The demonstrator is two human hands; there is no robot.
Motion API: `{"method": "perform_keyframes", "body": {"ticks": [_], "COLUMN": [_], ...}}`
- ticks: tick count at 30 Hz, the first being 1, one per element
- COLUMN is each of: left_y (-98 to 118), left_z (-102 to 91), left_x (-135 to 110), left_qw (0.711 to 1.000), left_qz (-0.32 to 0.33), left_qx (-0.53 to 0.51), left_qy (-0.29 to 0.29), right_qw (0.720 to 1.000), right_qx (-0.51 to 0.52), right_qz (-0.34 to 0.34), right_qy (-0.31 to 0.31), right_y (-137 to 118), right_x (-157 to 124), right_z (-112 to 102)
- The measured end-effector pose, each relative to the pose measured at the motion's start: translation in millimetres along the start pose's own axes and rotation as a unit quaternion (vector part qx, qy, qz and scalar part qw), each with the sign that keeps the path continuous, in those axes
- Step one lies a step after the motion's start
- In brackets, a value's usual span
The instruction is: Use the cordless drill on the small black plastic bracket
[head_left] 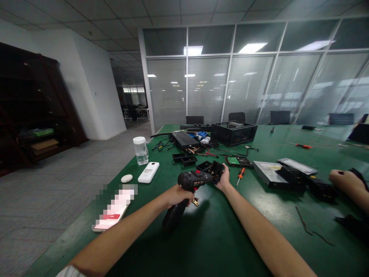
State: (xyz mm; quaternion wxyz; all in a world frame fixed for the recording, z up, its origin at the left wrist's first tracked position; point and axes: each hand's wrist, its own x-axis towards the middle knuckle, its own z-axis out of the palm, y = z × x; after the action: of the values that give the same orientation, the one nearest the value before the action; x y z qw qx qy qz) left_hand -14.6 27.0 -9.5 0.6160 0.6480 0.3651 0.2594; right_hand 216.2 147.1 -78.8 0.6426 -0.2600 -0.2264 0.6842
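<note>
My left hand point(176, 196) is closed round the grip of a black cordless drill point(186, 192), whose nose points right toward a small black plastic part point(216, 171). My right hand point(224, 180) grips that black part just above the green table point(219, 238). A small brass-coloured piece point(196, 201) shows under the drill. An orange-handled screwdriver point(241, 175) lies just right of my right hand.
Black trays point(184, 158), a circuit board point(238, 161), an optical drive point(271, 173), an open computer case point(233, 132) and cables lie beyond. At left stand a water jug point(140, 151), a white box point(148, 172) and a phone point(111, 218). Another person's hand point(346, 181) rests at right.
</note>
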Motion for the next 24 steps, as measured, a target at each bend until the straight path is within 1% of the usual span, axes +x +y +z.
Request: {"method": "perform_keyframes", "body": {"ticks": [8,15,24], "left_y": [-1.4,2.0,4.6], "left_z": [0.4,0.9,2.2], "left_x": [0.4,-1.4,-2.3], "left_qw": [1.000,1.000,1.000], "left_qz": [0.010,-0.001,0.006], "left_qx": [-0.001,0.009,0.007], "left_qy": [-0.001,-0.002,-0.006], "right_qw": [1.000,1.000,1.000], "right_qx": [-0.005,0.000,-0.012], "right_qz": [0.000,0.003,0.003], "right_qy": [0.004,0.000,0.002], "right_y": [0.2,-0.2,0.4], "right_x": [1.6,0.5,2.8], "right_z": [-1.8,-1.3,-3.8]}}
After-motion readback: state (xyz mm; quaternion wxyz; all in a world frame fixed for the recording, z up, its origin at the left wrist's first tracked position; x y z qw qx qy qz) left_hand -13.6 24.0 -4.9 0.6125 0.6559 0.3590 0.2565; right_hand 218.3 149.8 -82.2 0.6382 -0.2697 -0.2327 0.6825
